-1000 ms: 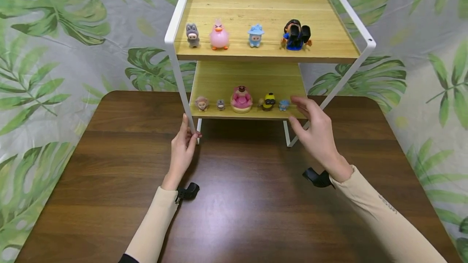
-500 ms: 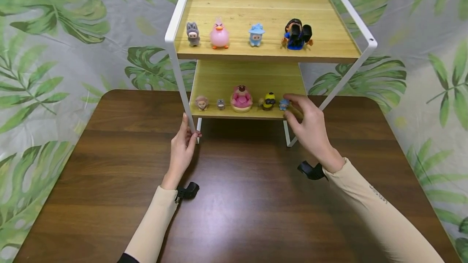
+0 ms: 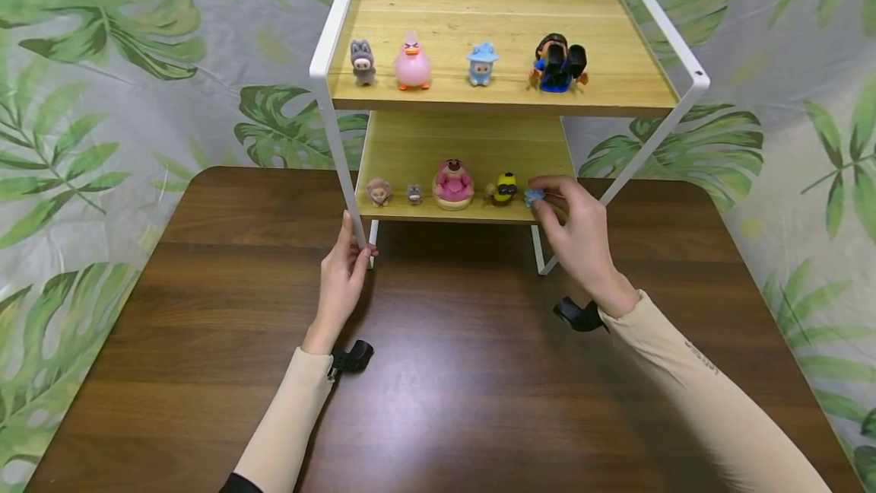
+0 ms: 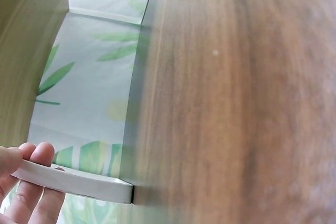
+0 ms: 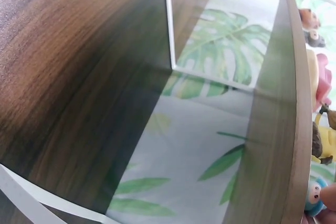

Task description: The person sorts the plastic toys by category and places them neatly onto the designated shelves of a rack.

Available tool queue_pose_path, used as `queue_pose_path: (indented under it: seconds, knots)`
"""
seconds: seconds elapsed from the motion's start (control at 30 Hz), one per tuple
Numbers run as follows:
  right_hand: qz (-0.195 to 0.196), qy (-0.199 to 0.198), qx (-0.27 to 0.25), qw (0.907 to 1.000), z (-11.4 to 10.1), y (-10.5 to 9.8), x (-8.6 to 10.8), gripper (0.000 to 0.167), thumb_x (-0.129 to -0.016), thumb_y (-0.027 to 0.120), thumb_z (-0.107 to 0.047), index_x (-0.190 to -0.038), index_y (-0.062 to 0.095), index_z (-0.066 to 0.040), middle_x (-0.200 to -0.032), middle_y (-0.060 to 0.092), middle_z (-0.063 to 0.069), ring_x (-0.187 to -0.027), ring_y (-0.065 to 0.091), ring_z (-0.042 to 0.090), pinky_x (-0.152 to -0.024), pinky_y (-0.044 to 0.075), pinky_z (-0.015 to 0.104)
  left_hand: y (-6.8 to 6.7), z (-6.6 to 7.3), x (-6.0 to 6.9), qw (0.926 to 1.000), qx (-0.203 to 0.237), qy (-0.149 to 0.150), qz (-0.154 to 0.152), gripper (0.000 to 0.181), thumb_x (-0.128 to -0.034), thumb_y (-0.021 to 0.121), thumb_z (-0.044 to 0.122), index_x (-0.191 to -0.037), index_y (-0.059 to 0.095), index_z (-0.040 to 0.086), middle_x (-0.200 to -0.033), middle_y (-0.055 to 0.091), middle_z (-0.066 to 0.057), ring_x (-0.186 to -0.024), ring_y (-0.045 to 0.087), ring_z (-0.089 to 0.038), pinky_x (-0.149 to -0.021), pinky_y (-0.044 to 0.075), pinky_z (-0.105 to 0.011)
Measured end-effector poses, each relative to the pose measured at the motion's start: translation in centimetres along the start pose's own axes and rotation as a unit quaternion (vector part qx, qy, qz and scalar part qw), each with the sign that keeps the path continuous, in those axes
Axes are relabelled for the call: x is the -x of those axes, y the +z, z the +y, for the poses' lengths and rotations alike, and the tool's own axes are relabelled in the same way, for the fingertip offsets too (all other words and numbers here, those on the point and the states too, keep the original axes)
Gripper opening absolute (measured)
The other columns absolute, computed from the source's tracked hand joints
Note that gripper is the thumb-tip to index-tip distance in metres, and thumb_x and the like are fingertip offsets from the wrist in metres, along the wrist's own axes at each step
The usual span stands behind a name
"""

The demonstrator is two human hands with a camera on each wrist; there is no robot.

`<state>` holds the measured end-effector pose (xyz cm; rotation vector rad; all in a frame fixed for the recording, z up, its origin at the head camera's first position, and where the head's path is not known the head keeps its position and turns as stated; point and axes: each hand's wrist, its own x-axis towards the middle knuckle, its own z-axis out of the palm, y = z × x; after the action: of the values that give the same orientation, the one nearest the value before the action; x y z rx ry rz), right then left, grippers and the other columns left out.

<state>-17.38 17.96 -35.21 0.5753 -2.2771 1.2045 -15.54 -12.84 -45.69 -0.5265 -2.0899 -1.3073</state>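
My right hand (image 3: 583, 238) pinches a small blue figurine (image 3: 532, 197) between thumb and fingers at the right front of the lower shelf (image 3: 465, 135). In the right wrist view, the fingertips (image 5: 329, 196) cover part of this figurine. My left hand (image 3: 340, 272) grips the white front-left leg (image 3: 340, 162) of the two-tier rack, as the left wrist view also shows. Beside the pinched figurine stands a yellow-and-black figure (image 3: 505, 189). Further left are a pink bear figure (image 3: 453, 185), a tiny grey figurine (image 3: 414, 194) and a light brown figurine (image 3: 378, 192).
The upper shelf (image 3: 493, 10) bears a grey figurine (image 3: 363, 63), a pink duck-like figure (image 3: 413, 63), a blue-hatted figurine (image 3: 482, 65) and a figure with black feet (image 3: 560, 65). The rack stands on a brown wooden table (image 3: 438, 371) before a leaf-patterned cloth (image 3: 109, 36).
My right hand has moved left and closed its thumb and fingers on the small blue figurine, which now looks slightly tilted. The left hand keeps its hold on the leg.
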Motion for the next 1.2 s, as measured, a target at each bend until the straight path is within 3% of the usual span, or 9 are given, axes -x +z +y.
queue_pose_path:
  seconds: [0.07, 0.2, 0.53, 0.87, 1.2]
  knots:
    - [0.002, -0.003, 0.002, 1.0, 0.4, 0.0, 0.1, 0.018, -0.088, 0.059, 0.012, -0.105, 0.063, 0.008, -0.106, 0.065, 0.017, -0.096, 0.063, 0.024, -0.085, 0.052, 0.033, -0.1, 0.7, -0.2, 1.0, 0.001, 0.003, 0.001, 0.111, -0.0821, 0.053, -0.026, -0.148, 0.012, 0.053, -0.078, 0.057, -0.029, -0.068, 0.062, -0.041, -0.058, 0.052, -0.048]
    - [0.004, -0.005, 0.004, 1.0, 0.4, 0.0, 0.2, 0.019, -0.088, 0.059, 0.012, -0.106, 0.063, 0.008, -0.107, 0.065, 0.017, -0.097, 0.063, 0.024, -0.086, 0.051, 0.033, -0.1, 0.7, -0.2, 1.0, 0.003, -0.002, -0.002, 0.111, -0.082, 0.054, -0.026, -0.148, 0.012, 0.054, -0.078, 0.057, -0.029, -0.069, 0.062, -0.041, -0.058, 0.053, -0.045]
    - [0.006, -0.015, -0.004, 0.9999, 0.3, 0.0, 0.2, 0.025, -0.087, 0.061, 0.012, -0.111, 0.062, 0.008, -0.11, 0.064, 0.019, -0.103, 0.062, 0.027, -0.092, 0.049, 0.037, 0.5, -2.6, 0.8, 1.0, 0.002, -0.007, -0.002, 0.108, -0.0839, 0.056, -0.022, -0.149, 0.011, 0.052, -0.079, 0.057, -0.026, -0.069, 0.064, -0.037, -0.057, 0.053, -0.049]
    - [0.01, -0.015, 0.007, 0.9998, 0.6, 0.1, 0.4, 0.024, -0.086, 0.06, 0.013, -0.11, 0.062, 0.008, -0.107, 0.064, 0.018, -0.1, 0.063, 0.026, -0.089, 0.05, 0.034, 0.3, -2.6, 0.9, 0.9999, 0.009, -0.011, -0.005, 0.096, -0.0901, 0.056, -0.013, -0.149, 0.015, 0.051, -0.081, 0.059, -0.021, -0.072, 0.065, -0.033, -0.06, 0.054, -0.046]
    - [0.019, -0.024, 0.008, 0.9995, 0.7, 0.2, 0.3, 0.022, -0.087, 0.06, 0.013, -0.108, 0.062, 0.009, -0.103, 0.063, 0.018, -0.097, 0.063, 0.026, -0.086, 0.051, 0.033, 0.5, -2.6, 0.7, 1.0, 0.004, -0.006, 0.001, 0.108, -0.0838, 0.056, -0.022, -0.149, 0.012, 0.052, -0.079, 0.058, -0.025, -0.069, 0.064, -0.036, -0.057, 0.053, -0.047]
